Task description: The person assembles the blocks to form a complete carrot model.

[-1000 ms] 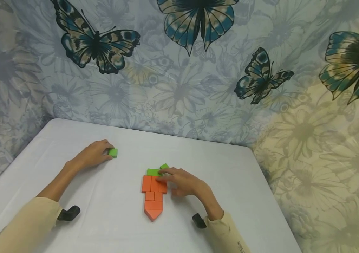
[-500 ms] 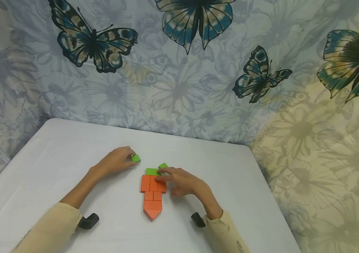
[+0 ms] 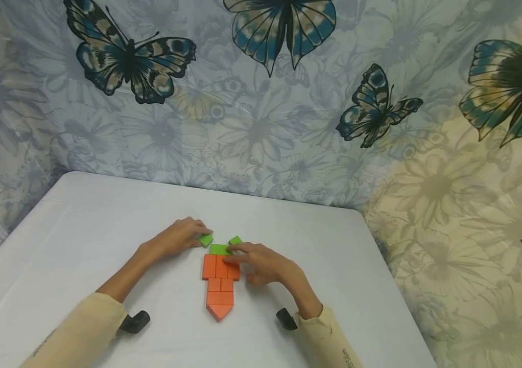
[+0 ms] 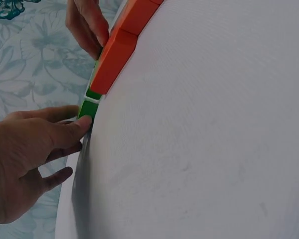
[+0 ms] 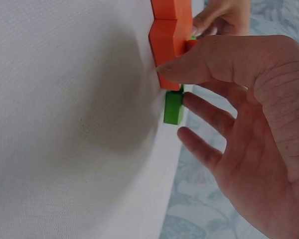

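Near the middle of the white table, orange blocks [image 3: 209, 267] lie edge to edge in a flat figure, with an orange triangular block [image 3: 219, 312] at the near end. A green rectangular block [image 3: 217, 249] lies along the far edge, and a smaller green block [image 3: 235, 239] sits at an angle off its right end. My left hand [image 3: 179, 237] pinches another green block [image 4: 87, 110] between thumb and fingers, just beyond the figure's far left corner. Across its right side rests my right hand [image 3: 265, 263], thumb against an orange block's side in the right wrist view, fingers extended near the green blocks.
The white table [image 3: 334, 286] ends at the back against a butterfly-and-flower-patterned cloth [image 3: 261, 128]. A black wrist mount [image 3: 136, 322] juts from the left sleeve, another black mount [image 3: 286, 319] from the right.
My left hand has carried its green block rightward and nearer, up to the figure's far left corner, and turned it on the way. The right hand has stayed in place on the blocks.
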The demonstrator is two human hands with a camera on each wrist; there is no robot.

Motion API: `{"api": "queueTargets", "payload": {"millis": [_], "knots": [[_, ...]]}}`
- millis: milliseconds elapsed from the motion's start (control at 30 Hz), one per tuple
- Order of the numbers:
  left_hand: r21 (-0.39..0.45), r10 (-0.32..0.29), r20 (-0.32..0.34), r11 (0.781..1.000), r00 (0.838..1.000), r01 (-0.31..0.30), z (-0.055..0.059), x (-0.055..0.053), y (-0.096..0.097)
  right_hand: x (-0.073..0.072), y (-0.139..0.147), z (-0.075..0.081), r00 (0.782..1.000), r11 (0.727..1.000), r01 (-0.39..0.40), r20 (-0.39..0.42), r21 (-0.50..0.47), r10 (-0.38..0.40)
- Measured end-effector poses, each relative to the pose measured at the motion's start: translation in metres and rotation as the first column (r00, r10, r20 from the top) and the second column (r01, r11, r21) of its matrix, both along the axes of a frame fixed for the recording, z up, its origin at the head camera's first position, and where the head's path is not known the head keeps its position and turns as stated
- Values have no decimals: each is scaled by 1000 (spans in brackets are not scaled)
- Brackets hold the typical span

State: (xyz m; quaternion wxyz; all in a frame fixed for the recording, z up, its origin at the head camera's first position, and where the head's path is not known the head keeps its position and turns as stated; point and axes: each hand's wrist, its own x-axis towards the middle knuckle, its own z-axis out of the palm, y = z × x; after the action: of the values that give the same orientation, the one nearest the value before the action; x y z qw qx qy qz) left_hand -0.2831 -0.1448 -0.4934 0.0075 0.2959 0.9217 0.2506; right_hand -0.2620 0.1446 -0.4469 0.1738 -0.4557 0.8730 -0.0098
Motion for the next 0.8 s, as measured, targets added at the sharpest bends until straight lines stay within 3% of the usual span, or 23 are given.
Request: {"api": "queueTargets", "payload": {"millis": [400,567,667,800], "knots": [[41,11,48,999,999,-13,-1,5,5,2,-1,0,1000,1000,-7,-14,2,8],[70,3,48,998,999,-7,-3,5,1,0,-1,0,999,995,-16,-49,-95,11],[76,35,40,996,999,-38,-4,11,-7,-2,4,-1,999,973,29,-37,-229,-38],[64,141,-2,988,990,-141,3,24,-30,-10,23,4,990,901,104,-43,-421,-134]]}}
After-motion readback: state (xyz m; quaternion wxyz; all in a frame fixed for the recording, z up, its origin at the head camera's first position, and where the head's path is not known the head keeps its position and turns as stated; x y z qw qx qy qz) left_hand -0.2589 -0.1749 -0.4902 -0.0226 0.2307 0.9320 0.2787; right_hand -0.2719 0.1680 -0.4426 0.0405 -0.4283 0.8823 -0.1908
